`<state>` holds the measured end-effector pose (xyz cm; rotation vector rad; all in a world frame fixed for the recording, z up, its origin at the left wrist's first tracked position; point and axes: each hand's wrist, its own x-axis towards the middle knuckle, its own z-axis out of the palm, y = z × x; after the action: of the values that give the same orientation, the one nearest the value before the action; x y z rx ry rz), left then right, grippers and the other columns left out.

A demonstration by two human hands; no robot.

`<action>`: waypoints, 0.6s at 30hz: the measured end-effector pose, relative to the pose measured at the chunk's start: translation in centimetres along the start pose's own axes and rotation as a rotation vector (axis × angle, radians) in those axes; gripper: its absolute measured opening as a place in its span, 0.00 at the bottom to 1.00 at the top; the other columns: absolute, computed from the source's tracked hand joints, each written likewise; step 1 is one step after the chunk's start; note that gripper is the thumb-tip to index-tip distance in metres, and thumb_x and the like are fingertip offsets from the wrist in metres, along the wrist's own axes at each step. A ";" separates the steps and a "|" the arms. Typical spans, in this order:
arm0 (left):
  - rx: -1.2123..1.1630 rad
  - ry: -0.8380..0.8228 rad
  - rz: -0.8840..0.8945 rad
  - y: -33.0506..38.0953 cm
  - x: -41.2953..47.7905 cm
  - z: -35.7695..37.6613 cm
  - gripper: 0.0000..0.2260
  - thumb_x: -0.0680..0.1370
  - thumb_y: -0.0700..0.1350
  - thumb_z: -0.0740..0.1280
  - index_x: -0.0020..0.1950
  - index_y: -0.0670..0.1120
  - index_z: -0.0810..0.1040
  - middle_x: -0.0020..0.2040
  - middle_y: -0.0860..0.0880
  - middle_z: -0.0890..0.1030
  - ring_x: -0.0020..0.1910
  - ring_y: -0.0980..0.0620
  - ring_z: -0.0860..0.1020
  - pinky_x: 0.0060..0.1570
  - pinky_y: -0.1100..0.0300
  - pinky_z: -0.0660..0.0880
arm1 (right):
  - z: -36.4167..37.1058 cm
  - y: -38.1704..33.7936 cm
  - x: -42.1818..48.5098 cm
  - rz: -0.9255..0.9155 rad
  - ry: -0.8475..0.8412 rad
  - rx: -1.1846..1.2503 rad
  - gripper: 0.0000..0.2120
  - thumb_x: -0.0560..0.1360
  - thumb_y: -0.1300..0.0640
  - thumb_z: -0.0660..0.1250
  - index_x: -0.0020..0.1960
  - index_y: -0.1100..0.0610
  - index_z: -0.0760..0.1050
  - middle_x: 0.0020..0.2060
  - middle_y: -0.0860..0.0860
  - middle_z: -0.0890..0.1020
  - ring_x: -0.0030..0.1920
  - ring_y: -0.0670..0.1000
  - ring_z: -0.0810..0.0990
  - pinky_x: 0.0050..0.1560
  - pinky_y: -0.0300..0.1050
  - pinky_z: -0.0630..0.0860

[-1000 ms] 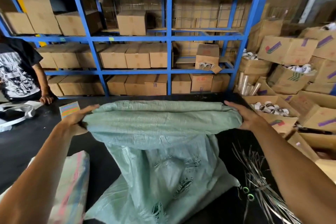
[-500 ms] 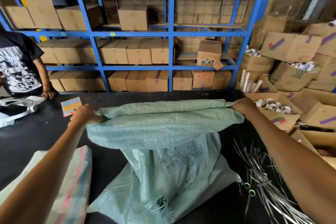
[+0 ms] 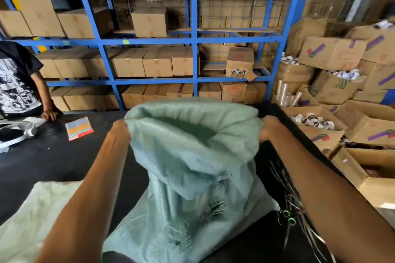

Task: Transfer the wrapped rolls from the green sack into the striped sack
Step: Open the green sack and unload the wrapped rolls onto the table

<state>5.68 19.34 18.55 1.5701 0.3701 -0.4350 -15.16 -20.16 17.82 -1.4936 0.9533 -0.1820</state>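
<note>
1. The green sack [image 3: 192, 166] stands in the middle of the frame on the black table [image 3: 53, 162]. Its top edge is rolled down and its mouth is pulled wide open.
2. The left hand [image 3: 119, 130] holds the sack's rim at the left side of the mouth. Its fingers are curled into the cloth.
3. The right hand [image 3: 270, 128] holds the rim at the right side of the mouth. It is a bit blurry, but its fingers look wrapped round the rolled edge too.
4. No wrapped rolls show anywhere. The inside of the sack is dark, so I cannot tell what is in it.
5. A pale sack lies flat in the lower left corner, just beside the green one. I think it is the striped sack [image 3: 32, 220], but it is too blurry to see stripes. Nothing shows in it.
6. So the job looks like it is only starting. The green sack is open, but no roll is out. All the rolls have yet to be moved across.
7. Green-handled scissors [image 3: 288, 216] lie at the lower right, and a bright card [image 3: 79, 128] lies at the middle left.
</note>
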 end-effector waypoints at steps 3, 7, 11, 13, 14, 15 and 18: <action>-0.113 -0.052 -0.138 -0.1 0.8 -5.3 0.11 0.83 0.45 0.57 0.55 0.43 0.78 0.43 0.39 0.84 0.53 0.44 0.78 0.63 0.50 0.69 | -4.5 0.6 -0.2 0.163 -0.057 0.503 0.17 0.85 0.53 0.53 0.48 0.62 0.74 0.33 0.64 0.83 0.33 0.60 0.84 0.37 0.52 0.82; -0.211 -0.140 -0.130 -1.8 3.6 -9.3 0.12 0.70 0.45 0.71 0.52 0.52 0.86 0.57 0.49 0.85 0.48 0.50 0.84 0.61 0.54 0.75 | -5.0 1.5 -0.4 0.160 -0.203 0.453 0.12 0.77 0.50 0.65 0.54 0.56 0.81 0.40 0.57 0.87 0.37 0.58 0.87 0.41 0.53 0.82; -0.045 -0.293 0.057 -1.2 1.0 -8.2 0.07 0.73 0.41 0.70 0.41 0.45 0.89 0.49 0.43 0.86 0.40 0.48 0.86 0.52 0.50 0.75 | -5.0 0.2 -1.1 0.059 -0.381 0.180 0.12 0.73 0.53 0.73 0.53 0.58 0.82 0.46 0.57 0.86 0.42 0.55 0.87 0.42 0.51 0.84; 0.049 -0.318 0.123 -1.0 1.4 -9.4 0.11 0.69 0.36 0.72 0.50 0.42 0.87 0.57 0.41 0.84 0.45 0.48 0.86 0.54 0.50 0.75 | -6.2 0.2 -0.1 0.052 -0.434 0.034 0.36 0.55 0.53 0.86 0.60 0.58 0.78 0.51 0.57 0.86 0.49 0.56 0.86 0.47 0.52 0.83; 0.126 -0.356 0.122 -1.0 1.9 -10.1 0.16 0.70 0.35 0.72 0.58 0.41 0.84 0.60 0.40 0.83 0.50 0.47 0.86 0.55 0.50 0.76 | -6.6 0.2 0.6 0.058 -0.446 -0.015 0.46 0.47 0.52 0.89 0.62 0.58 0.78 0.54 0.57 0.86 0.55 0.57 0.84 0.53 0.54 0.81; 0.214 -0.364 0.121 -1.1 2.0 -10.8 0.20 0.71 0.34 0.72 0.64 0.41 0.79 0.62 0.41 0.82 0.54 0.46 0.84 0.54 0.50 0.77 | -6.9 0.0 1.1 0.046 -0.466 -0.042 0.51 0.43 0.52 0.89 0.63 0.58 0.77 0.57 0.58 0.84 0.59 0.57 0.82 0.59 0.56 0.78; 0.427 -0.319 0.131 -0.7 1.9 -11.7 0.26 0.73 0.29 0.71 0.69 0.43 0.70 0.60 0.43 0.80 0.55 0.44 0.81 0.51 0.50 0.77 | -6.8 -0.4 1.8 0.051 -0.444 -0.082 0.53 0.39 0.53 0.90 0.63 0.59 0.78 0.60 0.59 0.83 0.63 0.58 0.80 0.62 0.55 0.76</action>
<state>7.57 30.97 17.34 1.8857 -0.0799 -0.6825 -18.09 -26.51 18.74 -1.4990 0.6433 0.2218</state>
